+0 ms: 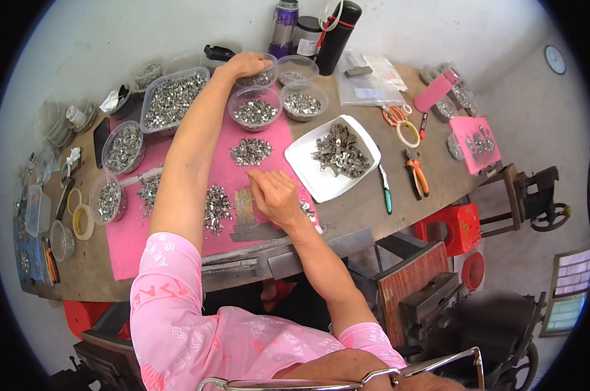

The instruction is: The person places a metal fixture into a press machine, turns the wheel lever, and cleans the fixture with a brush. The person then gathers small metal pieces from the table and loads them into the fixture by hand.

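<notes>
My left hand point(246, 64) reaches to the back of the bench, over a round clear tub point(260, 75) of small shiny metal pieces. Its fingertips dip in at the rim, so their grip is hidden. Close to the front, my right hand point(277, 197) is closed with its fingers curled over the pink cloth point(129, 242). Whatever it may hold does not show. Just beyond it lies a loose pile of metal pieces point(250, 152), and to its left is another pile point(216, 210). A white tray point(307, 177) with darker metal parts sits right of it.
Round tubs point(256, 108) and a square tub point(176, 101) of metal pieces surround the cloth. A toothbrush point(385, 189), orange-handled pliers point(415, 174) and tape rings point(408, 134) lie at right. Bottles point(339, 37) stand against the wall. A red stool point(449, 227) is beside the bench.
</notes>
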`<state>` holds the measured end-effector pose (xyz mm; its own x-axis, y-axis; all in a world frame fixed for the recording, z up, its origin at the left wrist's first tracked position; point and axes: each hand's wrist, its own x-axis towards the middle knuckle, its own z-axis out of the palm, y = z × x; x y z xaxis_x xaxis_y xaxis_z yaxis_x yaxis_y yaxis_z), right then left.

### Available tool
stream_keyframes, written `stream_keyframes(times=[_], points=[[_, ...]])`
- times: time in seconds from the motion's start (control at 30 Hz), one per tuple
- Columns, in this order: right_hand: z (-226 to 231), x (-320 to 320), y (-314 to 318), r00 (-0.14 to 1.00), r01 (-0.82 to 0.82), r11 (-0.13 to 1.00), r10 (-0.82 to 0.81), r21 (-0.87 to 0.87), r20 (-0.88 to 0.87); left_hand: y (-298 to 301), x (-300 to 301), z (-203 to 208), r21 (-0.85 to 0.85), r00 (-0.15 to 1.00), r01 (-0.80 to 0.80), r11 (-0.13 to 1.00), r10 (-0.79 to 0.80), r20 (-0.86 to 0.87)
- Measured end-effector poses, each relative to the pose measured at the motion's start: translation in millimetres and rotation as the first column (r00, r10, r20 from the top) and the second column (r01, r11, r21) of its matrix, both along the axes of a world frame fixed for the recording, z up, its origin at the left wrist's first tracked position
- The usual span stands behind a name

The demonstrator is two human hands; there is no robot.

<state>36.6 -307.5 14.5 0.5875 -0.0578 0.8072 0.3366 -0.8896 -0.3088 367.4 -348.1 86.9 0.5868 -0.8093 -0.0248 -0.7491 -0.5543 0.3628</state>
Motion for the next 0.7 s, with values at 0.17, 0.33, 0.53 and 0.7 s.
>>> stream_keyframes(times=[0.17, 0.33, 0.53, 0.7], points=[[-1.3, 1.8, 0.2, 1.000, -0.013, 1.000, 0.013, 0.018, 0.003, -0.8, 7.5, -8.0, -0.005, 0.999, 0.030, 1.000, -0.030, -0.027], [0.8, -0.5, -2.2, 1.000, 0.006, 0.999, -0.006, 0.033, -0.008, -10.2, 7.6, -6.3, 0.005, 0.997, 0.081, 0.997, -0.081, 0.020], [-0.5, 0.5, -3.1, 1.000, 0.012, 0.999, -0.012, 0.044, -0.011, -26.4, 10.6, -6.0, -0.057, 0.963, -0.268, 0.962, 0.268, -0.004], [0.8, 2.2, 2.4, 1.000, -0.029, 0.998, 0.029, 0.048, -0.007, -17.1, 24.6, -18.2, -0.198, 0.926, -0.364, 0.910, 0.377, 0.031]])
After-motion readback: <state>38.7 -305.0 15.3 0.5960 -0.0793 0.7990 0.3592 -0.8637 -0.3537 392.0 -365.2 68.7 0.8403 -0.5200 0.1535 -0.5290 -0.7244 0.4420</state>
